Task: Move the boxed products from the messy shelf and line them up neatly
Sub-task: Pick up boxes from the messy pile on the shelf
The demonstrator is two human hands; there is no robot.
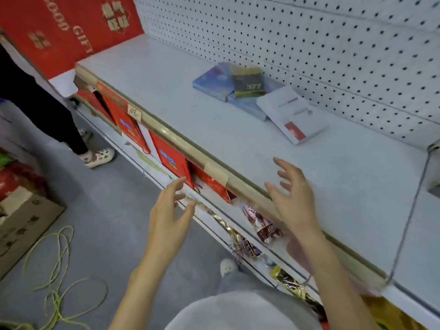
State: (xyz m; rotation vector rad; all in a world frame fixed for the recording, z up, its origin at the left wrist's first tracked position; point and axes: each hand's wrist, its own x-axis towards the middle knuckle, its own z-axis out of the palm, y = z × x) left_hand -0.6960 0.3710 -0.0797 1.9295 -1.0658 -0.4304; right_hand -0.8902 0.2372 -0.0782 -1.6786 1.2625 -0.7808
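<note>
Boxes, look: four flat boxed products in a loose heap. A blue box (209, 83) lies at the left of it. A dark box (248, 83) with yellow-green edges and "377" printed on it lies tilted on top. A second blue box (247, 106) sits partly beneath. A white box (289, 114) with a red patch at one corner leans askew across the second blue box.

Boxes, place: on the pale shelf (166, 91), well behind the front rail (181, 141) and close to the pegboard (309, 44) at the back. None of them is squared to the rail.

Left hand (170, 210): in front of the rail and below it, fingers spread and loosely bent, holding nothing.

Right hand (294, 196): just over the rail and above the shelf's near edge, fingers splayed (blurred), also empty.

Boxes against hands: the heap lies farther behind the rail than either hand and is well apart from both. The white box is the one nearest the right hand.

Below the rail: red packets (171, 160) stand in a row on the lower tier, with shiny wrapped goods towards the right.

Hard to make out: the small print on the white box is too smeared to read. The second blue box is largely covered by its neighbours. The rail itself hides the tops of the red packets.
</note>
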